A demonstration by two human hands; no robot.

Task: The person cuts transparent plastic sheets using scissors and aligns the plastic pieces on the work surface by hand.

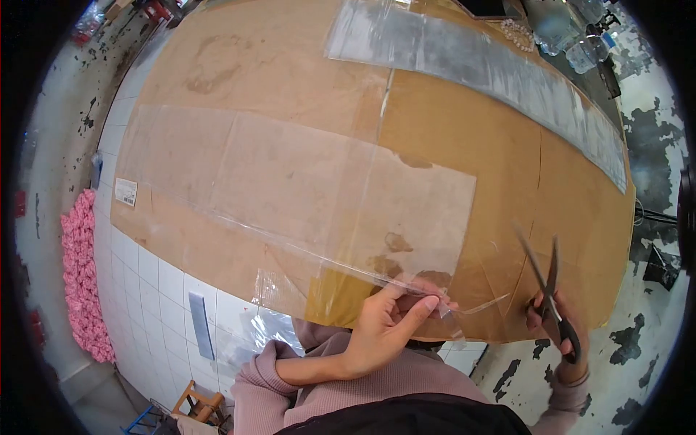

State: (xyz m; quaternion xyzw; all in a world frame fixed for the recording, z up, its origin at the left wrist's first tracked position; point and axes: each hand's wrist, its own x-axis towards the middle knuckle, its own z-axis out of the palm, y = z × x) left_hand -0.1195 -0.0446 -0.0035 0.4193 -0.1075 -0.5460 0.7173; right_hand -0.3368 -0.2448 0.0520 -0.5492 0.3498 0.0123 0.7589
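Observation:
My left hand [391, 322] pinches the near edge of a long clear plastic sheet [290, 181] close to its right-hand corner. The sheet lies flat across the brown cardboard [580, 217], and a small white label [125, 192] sits at its left end. From my left fingertips a thin clear strip [484, 304] curls out to the right. Over the cardboard's right side, my right hand [562, 326] grips black-handled scissors [551, 290] with the blades apart and pointing away from me. The blades are clear of the sheet.
A silvery plastic-wrapped strip [471, 65] lies along the cardboard's far edge. Plastic bottles [583, 52] and a string of beads [516, 32] are at the far right. Left are a pink textured bundle [85, 275] and white floor tiles [156, 275]; a wooden stool [197, 402] is at lower left.

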